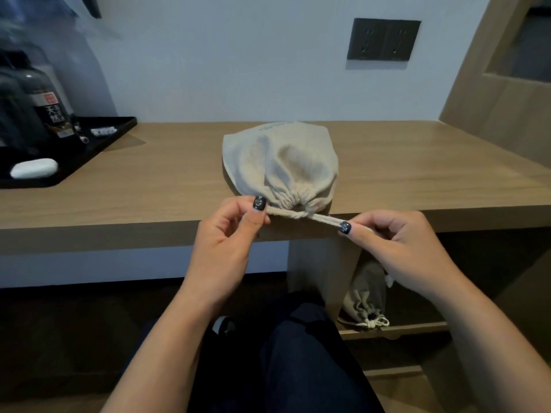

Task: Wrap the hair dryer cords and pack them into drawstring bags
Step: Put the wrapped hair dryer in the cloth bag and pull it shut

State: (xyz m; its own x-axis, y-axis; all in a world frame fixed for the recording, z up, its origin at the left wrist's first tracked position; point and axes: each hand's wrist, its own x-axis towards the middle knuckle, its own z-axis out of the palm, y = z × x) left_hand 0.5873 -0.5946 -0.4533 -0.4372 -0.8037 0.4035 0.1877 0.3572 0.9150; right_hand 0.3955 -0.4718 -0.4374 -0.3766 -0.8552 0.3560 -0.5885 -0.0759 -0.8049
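Both hands are pinching the cord right now. The left hand [226, 231] has one end of the drawstring [293, 215] nipped between thumb and forefinger just left of the bag's mouth, and the right hand [396, 242] has the other end the same way, out to the right. So each grip is basically closed tight on cord, with the rest of the fingers curled loosely and holding nothing else. The cord runs pretty much straight between them, which tells me it's under tension. My read is they're pulling in opposite directions to cinch it.

And it looks cinched: the mouth of the bag [280, 165] is all gathered into pleats and faces the person, sitting right at the front edge of the counter [417, 180]. Makes sense, since that keeps the mouth close and lets the hands work in the air just off the edge. The bag is lumpy and full, so I'm guessing the dryer's in there, but you can't actually see it.

Down on the shelf [396, 327] under the counter there's a second bag [365, 299], also drawn shut, so probably one's already done.

Over on the left is a black tray [113, 135] with a kettle [32, 105] and some white thing on it, well clear of the bag. Wall socket [384, 39] above.
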